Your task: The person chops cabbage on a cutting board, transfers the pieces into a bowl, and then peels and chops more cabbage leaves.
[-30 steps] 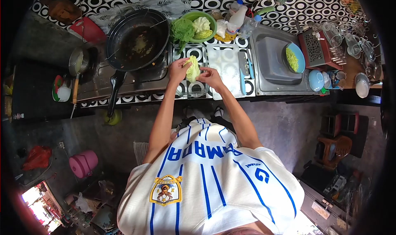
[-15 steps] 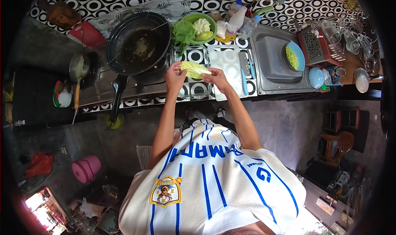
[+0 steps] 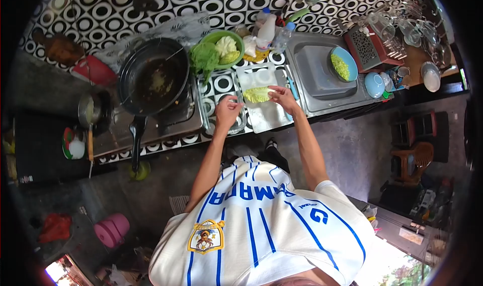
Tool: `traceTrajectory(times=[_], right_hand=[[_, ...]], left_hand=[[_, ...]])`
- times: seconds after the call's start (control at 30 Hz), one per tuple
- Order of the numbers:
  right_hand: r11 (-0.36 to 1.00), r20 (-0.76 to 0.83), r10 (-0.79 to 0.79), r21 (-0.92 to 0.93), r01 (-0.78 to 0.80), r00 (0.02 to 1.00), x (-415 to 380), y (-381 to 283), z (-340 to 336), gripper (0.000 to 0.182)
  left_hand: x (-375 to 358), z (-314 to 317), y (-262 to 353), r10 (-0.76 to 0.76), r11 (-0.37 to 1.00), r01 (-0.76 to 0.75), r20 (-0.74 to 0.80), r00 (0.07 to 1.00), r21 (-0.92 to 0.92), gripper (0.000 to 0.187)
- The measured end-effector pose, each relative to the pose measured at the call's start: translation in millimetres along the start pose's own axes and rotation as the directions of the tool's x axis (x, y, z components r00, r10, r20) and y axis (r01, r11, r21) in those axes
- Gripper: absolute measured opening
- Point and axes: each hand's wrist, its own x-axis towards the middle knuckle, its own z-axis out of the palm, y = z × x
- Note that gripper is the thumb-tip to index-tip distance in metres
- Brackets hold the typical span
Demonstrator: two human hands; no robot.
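A pale green napa cabbage leaf (image 3: 255, 94) lies over the translucent white cutting board (image 3: 269, 119). My right hand (image 3: 285, 98) grips its right end between thumb and fingers. To the left of the leaf, my left hand (image 3: 227, 113) is off it, fingers curled but apart, with nothing seen in them. Below that hand is a clear glass dish (image 3: 236, 128), partly hidden. A knife with a blue handle (image 3: 293, 89) lies along the board's right side, partly behind my right hand.
A green bowl (image 3: 240, 55) with cabbage and leafy greens stands behind the board. On the left, a large black wok (image 3: 135, 97) sits on the stove. To the right, the sink (image 3: 313, 107) holds a grey basin and a blue bowl (image 3: 354, 67) of shredded cabbage.
The leaf has moved right, from between both hands onto the cutting board area. My left hand has let go of it; my right hand keeps hold. The camera view has shifted slightly.
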Motion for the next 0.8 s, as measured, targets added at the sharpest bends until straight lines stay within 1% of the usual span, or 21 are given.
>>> traceTrajectory(times=[0.03,0.07,0.1,0.13,0.17,0.2,0.23,0.27,0.3,0.33,0.37,0.43,0.47,0.57,0.6,0.7,0.73,0.8], right_hand=[[0.997,0.007,0.039,-0.073,-0.038,0.999,7.9,-0.6,-10.3,0.037],[0.986,0.011,0.081,-0.147,-0.079,0.997,19.1,-2.2,-20.1,0.037],[0.968,0.012,0.127,-0.221,-0.121,0.992,31.8,-0.5,-31.6,0.037],[0.879,-0.046,0.097,-0.464,-0.107,0.994,41.4,0.8,-37.9,0.041],[0.805,-0.037,-0.002,-0.593,-0.02,0.999,48.8,2.9,-46.6,0.043],[0.704,-0.013,-0.095,-0.708,0.058,0.995,53.1,4.4,-54.4,0.045],[0.579,0.025,-0.181,-0.805,0.127,0.983,55.8,8.2,-61.9,0.048],[0.625,-0.003,-0.217,-0.768,0.137,0.976,57.8,14.2,-67.5,0.048],[0.609,-0.019,-0.25,-0.78,0.142,0.968,44.0,5.6,-67.9,0.043],[0.616,-0.085,-0.276,-0.78,0.108,0.957,29.9,1.2,-69.0,0.04],[0.624,-0.15,-0.301,-0.778,0.075,0.942,18.1,0.6,-71.9,0.037],[0.535,-0.145,-0.446,-0.835,0.133,0.883,9.7,16.3,-87.1,0.033],[0.483,-0.132,-0.519,-0.86,0.162,0.845,9.0,20.7,-94.4,0.032],[0.484,-0.105,-0.542,-0.85,0.208,0.834,10.9,23.7,-106.2,0.03],[0.471,-0.092,-0.526,-0.859,0.2,0.845,16.5,23.3,-107.4,0.03],[0.414,-0.047,-0.475,-0.893,0.177,0.879,29.8,17.7,-110.7,0.032],[0.415,-0.068,-0.439,-0.9,0.135,0.896,29.2,14.2,-109.8,0.033],[0.403,-0.048,-0.451,-0.902,0.155,0.891,23.4,9.6,-110.8,0.033]], left_hand=[[0.1,10.0,3.7,0.001,1.0,-0.002,0.027,1.0,0.012,0.032],[0.8,21.8,7.4,0.003,1.0,-0.002,0.066,0.998,-0.016,0.034],[1.5,33.4,13.9,0.052,0.998,-0.055,0.089,0.995,0.029,0.032],[4.5,46.0,13.0,0.105,0.989,-0.115,0.116,0.988,0.088,0.032],[7.9,58.7,11.3,0.153,0.974,-0.173,0.145,0.978,0.143,0.031],[12.0,71.2,10.1,0.125,0.975,-0.156,0.191,0.974,0.156,0.03],[16.3,83.0,8.1,0.222,0.944,-0.258,0.185,0.957,0.204,0.03],[20.8,95.1,6.1,0.317,0.901,-0.355,0.183,0.931,0.25,0.03],[26.1,108.3,-2.1,0.407,0.845,-0.445,0.184,0.895,0.295,0.031],[32.8,117.0,-10.2,0.341,0.841,-0.43,0.294,0.893,0.329,0.041],[36.1,126.0,-15.5,0.303,0.797,-0.428,0.331,0.894,0.426,0.046],[36.2,140.0,-17.0,0.21,0.679,-0.418,0.386,0.898,0.603,0.054],[39.4,143.9,-17.0,0.007,0.61,-0.362,0.452,0.892,0.705,0.068],[28.2,153.8,-7.6,0.002,0.518,-0.348,0.406,0.914,0.781,0.072],[25.6,156.2,-7.7,0.002,0.505,-0.338,0.39,0.921,0.794,0.074],[19.8,166.1,-9.5,0.047,0.53,-0.27,0.29,0.956,0.804,0.07],[20.0,169.5,-10.0,0.063,0.587,-0.231,0.241,0.969,0.776,0.067],[24.1,170.0,-10.5,0.091,0.689,-0.161,0.135,0.987,0.707,0.061]])
